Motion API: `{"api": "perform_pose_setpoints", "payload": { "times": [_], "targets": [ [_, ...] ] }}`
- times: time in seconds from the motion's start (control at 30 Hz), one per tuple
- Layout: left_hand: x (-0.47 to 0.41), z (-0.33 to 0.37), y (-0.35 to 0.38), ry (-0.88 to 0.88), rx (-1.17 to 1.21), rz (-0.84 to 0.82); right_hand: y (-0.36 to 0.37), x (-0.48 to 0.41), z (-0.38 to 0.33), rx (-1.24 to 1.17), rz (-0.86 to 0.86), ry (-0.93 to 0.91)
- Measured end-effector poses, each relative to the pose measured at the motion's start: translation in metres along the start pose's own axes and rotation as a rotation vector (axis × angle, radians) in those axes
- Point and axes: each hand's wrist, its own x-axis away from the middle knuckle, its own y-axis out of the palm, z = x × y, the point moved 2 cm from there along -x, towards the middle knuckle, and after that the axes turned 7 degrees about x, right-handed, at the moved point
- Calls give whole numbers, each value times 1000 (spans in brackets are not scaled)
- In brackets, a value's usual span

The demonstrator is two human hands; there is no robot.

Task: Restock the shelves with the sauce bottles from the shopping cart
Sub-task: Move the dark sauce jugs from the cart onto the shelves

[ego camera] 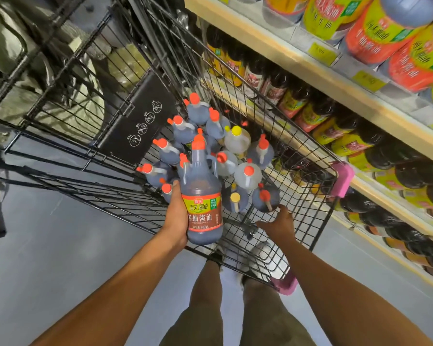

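My left grip (176, 216) is clenched round the lower body of a dark sauce bottle (203, 196), red cap up, held upright over the near part of the shopping cart (310, 186); my right grip (279, 222) is released, fingers loose, reaching over the near rim beside a dark bottle (265, 199) lying in the basket; I cannot tell whether it touches.

The other bottles (178, 128) crowd the basket floor, mostly red-capped, two yellow-capped, some clear; a black flap (140, 116) stands at the far left wall.

The shelves (310, 68) run close along the cart's right side, packed with bottles; a pink corner guard (343, 179) lies near the shelf edge; bare grey floor (60, 245) opens to the left.
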Motion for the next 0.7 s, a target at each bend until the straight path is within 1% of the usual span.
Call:
{"api": "perform_pose_setpoints", "payload": {
  "times": [0.07,0.13,0.27,0.33,0.43,0.5,0.7],
  "targets": [
    [-3,-2,-2,1,-4,-6,9,-7,0,-26,4,23],
    [-8,-4,-6,11,-3,-7,16,-13,0,-77,68,12],
    [-16,-7,-10,23,4,-10,24,-23,-2,-147,196,-62],
    [-19,-9,-11,27,23,1,24,-30,-1,-190,220,-98],
    [-20,-11,-13,32,24,31,21,-39,1,-232,204,-171],
    [-18,-11,-12,33,14,32,15,-43,1,-214,186,-197],
    [-10,-6,-6,39,9,32,-10,-36,-12,-247,86,-237]
  ]
}}
